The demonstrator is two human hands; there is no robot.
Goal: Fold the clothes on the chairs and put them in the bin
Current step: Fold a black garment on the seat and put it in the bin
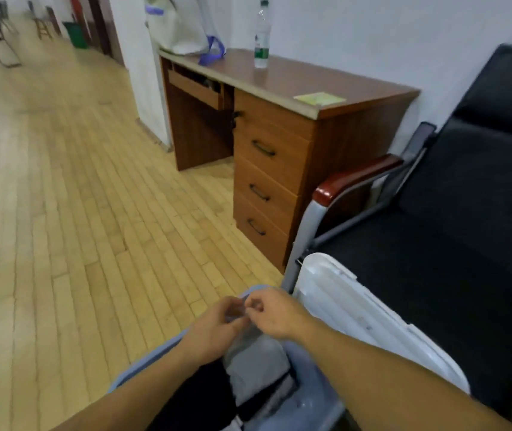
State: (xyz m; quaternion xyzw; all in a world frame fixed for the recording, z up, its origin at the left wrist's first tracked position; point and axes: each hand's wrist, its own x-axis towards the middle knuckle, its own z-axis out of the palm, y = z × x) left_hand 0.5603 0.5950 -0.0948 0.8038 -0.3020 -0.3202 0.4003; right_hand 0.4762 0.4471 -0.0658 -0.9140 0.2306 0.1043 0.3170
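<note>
Reaching over a blue plastic bin (314, 371) on the wooden floor (62, 213), beside a black padded chair (454, 244) with a red-brown armrest (357, 178). Meeting fingertip to fingertip above the bin's far rim: left hand (214, 329) and right hand (272, 312), both curled as if pinching something small or thin between them, though too blurred to say what, or whether anything is truly gripped. Lying inside the bin already: a grey garment (258, 368) folded on top, with black clothing (198, 399) beside and beneath it. Leaning against the chair, touching the bin: a white lid (357, 309). Showing no clothes on the visible seat, so probably nearing the end of the task. Judging the garments light, soft and limp, not fragile, likely to slump or unfold if lifted by one corner; better taking hold at two edges of the fold, or sliding flat palms under the stack and pressing gently down to settle it. Standing well apart, on a wooden desk (310, 85): a clear water bottle (262, 35) and a canvas bag (180, 26).
</note>
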